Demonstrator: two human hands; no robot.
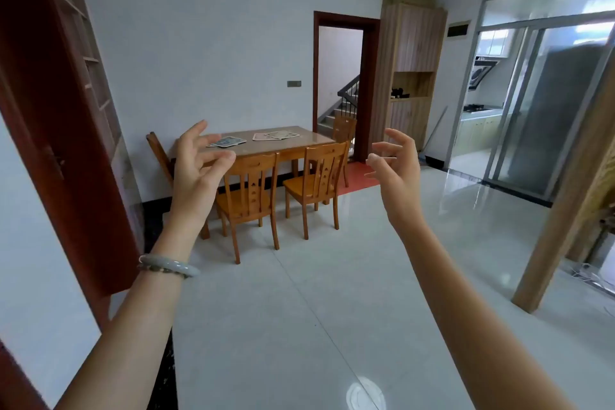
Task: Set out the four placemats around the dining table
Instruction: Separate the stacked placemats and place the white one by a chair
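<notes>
A wooden dining table [299,145] stands against the far wall, several steps away from me. Flat placemats lie on its top in two loose overlapping groups: bluish ones [228,141] at the left and pale ones [276,135] near the middle. My left hand [196,173] is raised in front of me with its fingers spread and loosely bent, holding nothing; a pale bangle sits on its wrist. My right hand [392,170] is raised too, fingers loosely bent and empty. Both hands are in the air, far from the table.
Two wooden chairs [249,200] [316,183] stand at the table's near side, another chair [159,156] at its left end and one [344,130] at its right end. A dark red door [63,110] is at my left. A wooden post [565,210] stands at right. Glossy tiled floor lies between.
</notes>
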